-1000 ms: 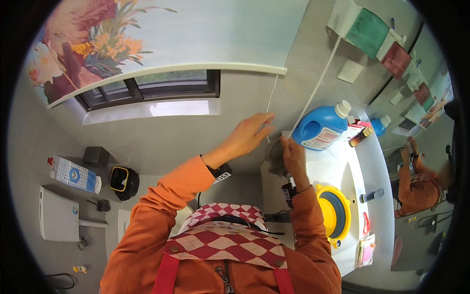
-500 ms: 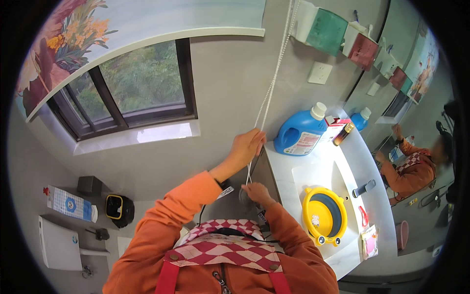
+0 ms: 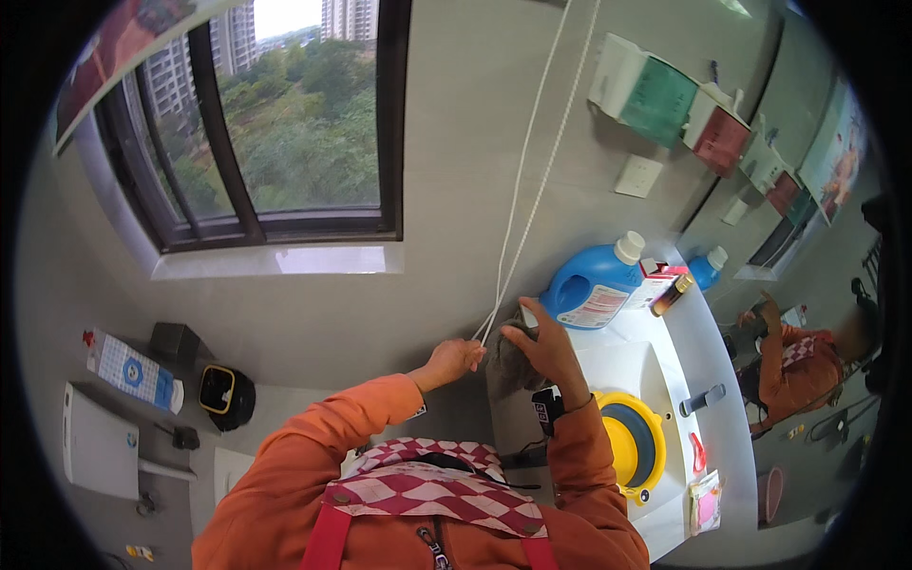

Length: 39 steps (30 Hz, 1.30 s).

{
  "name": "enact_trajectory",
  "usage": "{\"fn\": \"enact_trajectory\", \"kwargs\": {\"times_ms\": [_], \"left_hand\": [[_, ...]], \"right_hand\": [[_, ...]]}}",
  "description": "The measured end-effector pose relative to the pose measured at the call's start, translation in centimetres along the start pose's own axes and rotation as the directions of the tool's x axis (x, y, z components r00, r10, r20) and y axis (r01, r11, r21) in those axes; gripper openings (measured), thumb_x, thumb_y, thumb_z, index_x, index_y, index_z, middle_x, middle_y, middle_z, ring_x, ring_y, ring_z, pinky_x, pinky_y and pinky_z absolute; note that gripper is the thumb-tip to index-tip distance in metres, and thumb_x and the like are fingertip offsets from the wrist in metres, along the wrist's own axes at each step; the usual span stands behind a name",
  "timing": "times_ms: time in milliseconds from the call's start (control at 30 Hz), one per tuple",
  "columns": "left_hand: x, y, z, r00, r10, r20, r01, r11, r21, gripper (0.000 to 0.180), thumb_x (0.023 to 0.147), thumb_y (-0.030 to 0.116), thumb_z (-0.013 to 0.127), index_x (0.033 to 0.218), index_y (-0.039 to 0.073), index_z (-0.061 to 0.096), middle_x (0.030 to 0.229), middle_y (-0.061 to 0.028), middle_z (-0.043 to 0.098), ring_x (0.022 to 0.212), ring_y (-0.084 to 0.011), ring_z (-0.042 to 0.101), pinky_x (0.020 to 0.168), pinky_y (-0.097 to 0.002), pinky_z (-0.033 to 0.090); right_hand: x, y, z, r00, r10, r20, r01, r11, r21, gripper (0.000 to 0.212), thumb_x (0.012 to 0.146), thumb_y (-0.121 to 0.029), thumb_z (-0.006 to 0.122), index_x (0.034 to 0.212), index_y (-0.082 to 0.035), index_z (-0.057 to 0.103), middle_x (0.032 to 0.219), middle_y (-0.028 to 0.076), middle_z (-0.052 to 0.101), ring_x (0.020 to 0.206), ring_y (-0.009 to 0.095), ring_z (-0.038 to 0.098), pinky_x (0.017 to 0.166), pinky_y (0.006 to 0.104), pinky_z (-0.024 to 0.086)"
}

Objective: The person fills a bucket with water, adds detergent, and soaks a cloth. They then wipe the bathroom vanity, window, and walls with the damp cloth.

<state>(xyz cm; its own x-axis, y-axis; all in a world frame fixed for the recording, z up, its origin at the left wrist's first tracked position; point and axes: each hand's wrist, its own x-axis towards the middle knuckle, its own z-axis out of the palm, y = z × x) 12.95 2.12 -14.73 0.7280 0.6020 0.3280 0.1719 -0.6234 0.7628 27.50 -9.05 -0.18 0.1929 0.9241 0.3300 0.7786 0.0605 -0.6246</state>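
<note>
My left hand (image 3: 454,364) is closed on the lower end of the white beaded blind cord (image 3: 518,233), in front of the grey wall. Close on its right is my right hand (image 3: 553,350), raised near the counter corner. A dark grey-brown cloth (image 3: 513,369) hangs from its fingers; the thumb and one finger point toward the cord. The printed roller blind (image 3: 142,47) shows only as a strip at the upper left, above the dark-framed window (image 3: 304,161).
To the right, the white washbasin counter (image 3: 622,332) carries a blue detergent jug (image 3: 597,285), a yellow folding basin (image 3: 632,442) and a tap (image 3: 703,399). A mirror (image 3: 760,380) stands behind it. A black bin (image 3: 226,397) and a toilet cistern (image 3: 100,442) are at left.
The blind has risen, baring more of the window. My left hand has moved down with the cord. My right hand has come up and right with the cloth, away from the cord's lower end.
</note>
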Motion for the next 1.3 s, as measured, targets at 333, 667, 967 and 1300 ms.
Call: {"fn": "enact_trajectory", "kwargs": {"times_ms": [333,667,967,1300], "left_hand": [[-0.8,-4.8,1.1,0.984,0.007,-0.179,0.018,0.99,0.139,0.025,0.087,0.032,0.056,0.088,0.008,0.062,0.093,-0.0119,0.062,0.09,-0.033,0.056,0.077,-0.0414,0.044],[-24.7,-13.8,-8.2,0.681,-0.723,-0.115,0.643,0.666,-0.378,0.03,0.083,0.032,0.063,0.096,0.005,0.064,0.073,-0.0034,0.06,0.066,-0.0112,0.052,0.061,-0.0302,0.045],[-55.3,-10.1,-14.2,-0.145,-0.953,-0.268,0.479,0.169,-0.861,0.033,0.087,0.034,0.056,0.108,0.008,0.059,0.101,-0.0042,0.063,0.083,-0.0153,0.062,0.065,-0.0286,0.049],[-62.9,-4.6,-9.5,-0.464,-0.86,-0.214,0.195,0.137,-0.971,0.031,0.087,0.034,0.056,0.103,0.008,0.06,0.099,-0.0041,0.063,0.084,-0.0156,0.062,0.066,-0.0296,0.047]], "right_hand": [[-3.6,1.4,3.4,0.828,0.162,0.537,-0.302,0.936,0.183,0.049,0.071,-0.026,0.076,0.109,-0.003,0.053,0.095,0.01,0.06,0.088,0.015,0.058,0.077,0.0268,0.046],[1.0,-0.9,13.0,0.891,0.032,0.453,-0.308,0.775,0.551,0.053,0.076,-0.008,0.069,0.121,0.001,0.044,0.109,0.009,0.056,0.098,0.016,0.054,0.085,0.0284,0.044],[16.9,-8.2,25.2,0.941,-0.263,-0.212,0.267,0.964,-0.011,0.047,0.081,-0.005,0.057,0.125,0.003,0.043,0.121,0.019,0.049,0.11,0.032,0.048,0.094,0.0384,0.038],[24.6,-12.9,48.4,0.832,-0.551,0.07,0.546,0.787,-0.287,0.025,0.074,-0.008,0.052,0.097,0.0,0.053,0.104,0.016,0.054,0.101,0.035,0.047,0.089,0.042,0.04]]}}
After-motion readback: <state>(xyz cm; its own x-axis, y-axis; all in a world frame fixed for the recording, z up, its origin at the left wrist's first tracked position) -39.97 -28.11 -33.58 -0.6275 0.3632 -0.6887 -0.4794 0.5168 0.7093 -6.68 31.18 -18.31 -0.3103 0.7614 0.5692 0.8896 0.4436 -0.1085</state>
